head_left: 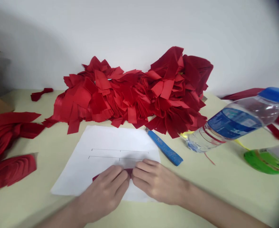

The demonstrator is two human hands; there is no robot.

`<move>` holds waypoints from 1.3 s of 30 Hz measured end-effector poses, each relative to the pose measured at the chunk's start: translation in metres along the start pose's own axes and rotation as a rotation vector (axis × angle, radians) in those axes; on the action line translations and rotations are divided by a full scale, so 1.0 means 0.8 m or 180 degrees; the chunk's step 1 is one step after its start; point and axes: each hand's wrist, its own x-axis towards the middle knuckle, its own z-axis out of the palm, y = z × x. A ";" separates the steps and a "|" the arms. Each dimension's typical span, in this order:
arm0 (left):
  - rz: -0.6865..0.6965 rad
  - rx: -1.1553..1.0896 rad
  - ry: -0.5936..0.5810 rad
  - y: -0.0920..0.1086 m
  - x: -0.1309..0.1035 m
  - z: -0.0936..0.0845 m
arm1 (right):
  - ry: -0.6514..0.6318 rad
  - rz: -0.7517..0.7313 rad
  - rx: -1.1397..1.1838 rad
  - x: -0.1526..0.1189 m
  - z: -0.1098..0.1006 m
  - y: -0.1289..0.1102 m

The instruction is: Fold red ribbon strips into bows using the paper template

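My left hand (108,190) and my right hand (157,182) meet near the lower middle of the view, fingers closed on one dark red fabric strip (96,177). Part of the strip pokes out left of my left hand, and more of it shows between the hands; the rest is hidden by my fingers. Beneath them lies a white paper sheet (75,177) with two thin black lines marked by short ticks. A blue cutter (165,148) rests by the sheet's upper right edge.
Behind the sheet, a big heap of red strips (130,98) lies against the wall. More red bundles (9,171) are at the left. A water bottle (234,122) with a blue cap and a green-labelled container (267,161) stand at the right. A small red bow (41,94) lies back left.
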 end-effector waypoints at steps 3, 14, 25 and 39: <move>-0.0030 -0.0096 -0.0137 0.001 -0.003 -0.001 | -0.0130 -0.0044 0.0070 -0.001 -0.003 0.002; -0.0415 -0.0227 -0.0561 0.003 0.010 -0.007 | -0.0311 0.0249 -0.0081 0.001 0.004 -0.002; -0.0595 -0.0160 -0.0564 -0.006 0.023 -0.003 | -0.0365 0.0743 0.0173 0.011 0.004 0.001; -0.1698 -0.1468 -0.0926 -0.028 0.058 -0.029 | -0.1070 0.1271 0.2245 0.038 -0.021 0.050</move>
